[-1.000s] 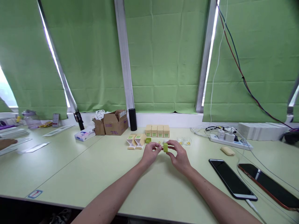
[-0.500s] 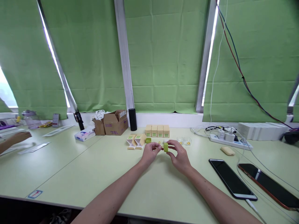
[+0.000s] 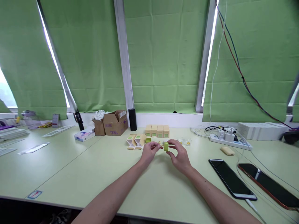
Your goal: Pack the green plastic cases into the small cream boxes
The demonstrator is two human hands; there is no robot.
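Between thumb and fingers, my right hand [image 3: 180, 156] grips a small lime-green block-shaped case [image 3: 166, 146] above the table. My left hand [image 3: 149, 153] is closed in a pinch just left of the case; something small and yellowish shows at its fingertips, too small to name. Behind the left hand sits a second green piece [image 3: 148, 140], like an open square case. Two opened beige cartons [image 3: 135, 142] lie beside it on the left. Several upright beige boxes [image 3: 157, 131] with green labels stand in a row behind. Beyond the right hand are small clear containers [image 3: 187, 142] with yellow bits inside.
At right lie a black phone [image 3: 232, 179] on a cable, a second phone [image 3: 271, 185], a cream oval case [image 3: 227, 151] and a power strip [image 3: 231, 142]. Far left are a tissue pack [image 3: 84, 134], a cardboard box [image 3: 116, 123] and a black cylinder [image 3: 132, 119].
Another person's hand at the far left has gone out of view. My hands stay almost in place, with the green case still in the right one.
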